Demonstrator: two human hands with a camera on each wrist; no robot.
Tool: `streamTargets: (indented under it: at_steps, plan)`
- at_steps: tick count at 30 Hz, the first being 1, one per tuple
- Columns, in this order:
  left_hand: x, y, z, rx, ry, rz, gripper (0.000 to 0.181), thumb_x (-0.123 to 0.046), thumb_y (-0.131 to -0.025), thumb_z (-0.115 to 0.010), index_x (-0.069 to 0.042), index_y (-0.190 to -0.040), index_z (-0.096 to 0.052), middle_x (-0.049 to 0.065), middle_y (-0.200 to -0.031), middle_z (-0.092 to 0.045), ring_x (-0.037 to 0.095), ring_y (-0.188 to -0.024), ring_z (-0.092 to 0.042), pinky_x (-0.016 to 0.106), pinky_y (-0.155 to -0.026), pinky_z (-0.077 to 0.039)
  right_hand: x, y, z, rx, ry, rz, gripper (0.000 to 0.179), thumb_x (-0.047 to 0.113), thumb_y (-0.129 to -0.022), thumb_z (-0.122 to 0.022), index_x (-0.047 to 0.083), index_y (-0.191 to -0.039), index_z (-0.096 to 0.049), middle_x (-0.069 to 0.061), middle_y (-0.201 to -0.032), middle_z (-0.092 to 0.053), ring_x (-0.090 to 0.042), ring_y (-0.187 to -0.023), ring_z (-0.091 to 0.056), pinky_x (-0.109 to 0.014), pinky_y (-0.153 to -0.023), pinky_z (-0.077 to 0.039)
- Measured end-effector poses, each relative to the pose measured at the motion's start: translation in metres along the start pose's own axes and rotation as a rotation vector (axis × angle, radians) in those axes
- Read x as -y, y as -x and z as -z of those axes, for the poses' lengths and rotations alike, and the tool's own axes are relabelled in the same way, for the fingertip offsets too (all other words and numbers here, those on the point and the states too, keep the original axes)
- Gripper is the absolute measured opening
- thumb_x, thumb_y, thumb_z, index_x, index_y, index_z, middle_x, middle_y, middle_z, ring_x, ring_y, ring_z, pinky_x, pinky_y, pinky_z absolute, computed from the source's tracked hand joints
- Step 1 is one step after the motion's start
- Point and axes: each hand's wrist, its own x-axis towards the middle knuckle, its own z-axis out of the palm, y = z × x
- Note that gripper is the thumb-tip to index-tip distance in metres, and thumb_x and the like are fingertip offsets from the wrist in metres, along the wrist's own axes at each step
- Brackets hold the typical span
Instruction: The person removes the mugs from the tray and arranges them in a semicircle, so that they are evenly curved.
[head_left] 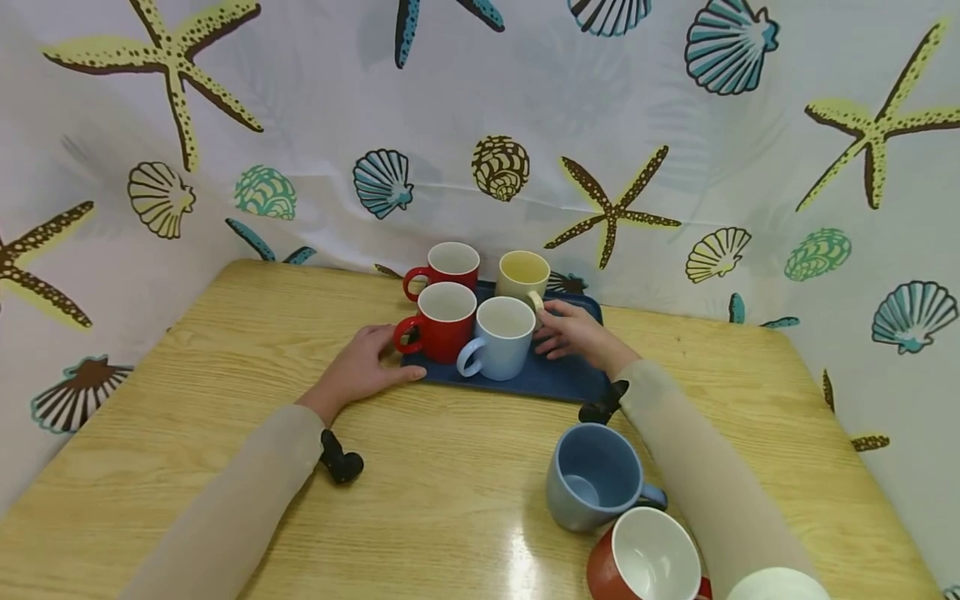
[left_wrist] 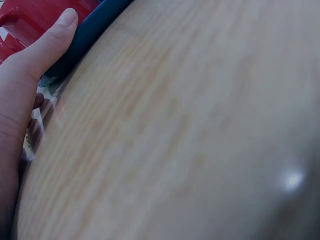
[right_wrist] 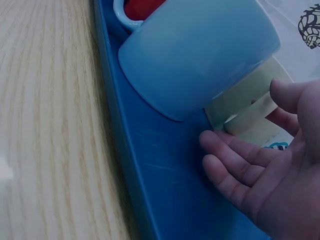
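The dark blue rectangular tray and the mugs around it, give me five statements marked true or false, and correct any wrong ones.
1. The light blue mug stands on the dark blue rectangular tray. True.
2. The right hand is at the light blue mug's handle. False: it is at the handle of the pale yellow mug.
3. The left hand is at the tray's left end. True.
4. The greyish-blue mug stands on the tray. False: it is off the tray, on the light wood-grain table.
5. The front white-lined red mug has its handle toward the left hand. True.
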Motion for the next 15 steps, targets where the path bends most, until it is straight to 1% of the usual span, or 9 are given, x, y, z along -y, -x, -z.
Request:
streamTargets:
  at_steps: [3,5,11,15]
  plan:
    - [-0.0002,0.0006,0.0016,-0.005,-0.001,-0.006,0.082,-0.070,-0.068,-0.064,-0.020,-0.132,-0.051,0.004,-0.128,-0.053,0.029,-0.125,-0.034,0.055,-0.098,-0.034,-0.0004,-0.0010,-0.0022,-0.003,-0.010,-0.008,0.042,0.030,-0.099,-0.043,0.007,-0.134,-0.041,-0.021,-0.109,-0.060,-0.041,-0.100,-0.059,-0.050,-0.085,-0.047]
    - [-0.0006,0.0004,0.0025,-0.003,-0.001,-0.009,0.083,-0.070,-0.068,-0.064,-0.019,-0.132,-0.050,0.005,-0.128,-0.053,0.030,-0.125,-0.034,0.056,-0.097,-0.034,-0.0010,-0.0018,-0.0025,-0.009,-0.020,-0.009,0.040,0.030,-0.100,-0.043,0.006,-0.132,-0.043,-0.022,-0.108,-0.059,-0.040,-0.100,-0.059,-0.049,-0.084,-0.048]
    - [-0.0002,0.0011,0.0029,0.014,0.000,0.006,0.084,-0.072,-0.068,-0.062,-0.019,-0.132,-0.050,0.006,-0.128,-0.052,0.030,-0.126,-0.033,0.056,-0.098,-0.034,-0.0030,-0.0017,0.0002,-0.011,-0.014,-0.005,0.037,0.032,-0.100,-0.042,0.002,-0.123,-0.045,-0.029,-0.119,-0.055,-0.040,-0.102,-0.058,-0.046,-0.082,-0.049]
    - [0.0001,0.0013,0.0020,0.013,0.006,0.009,0.083,-0.071,-0.068,-0.062,-0.019,-0.132,-0.050,0.005,-0.128,-0.052,0.030,-0.126,-0.033,0.056,-0.098,-0.033,-0.0055,0.0012,0.0048,-0.020,-0.001,0.001,0.041,0.033,-0.100,-0.042,-0.002,-0.121,-0.044,-0.030,-0.120,-0.054,-0.039,-0.101,-0.059,-0.043,-0.079,-0.050]
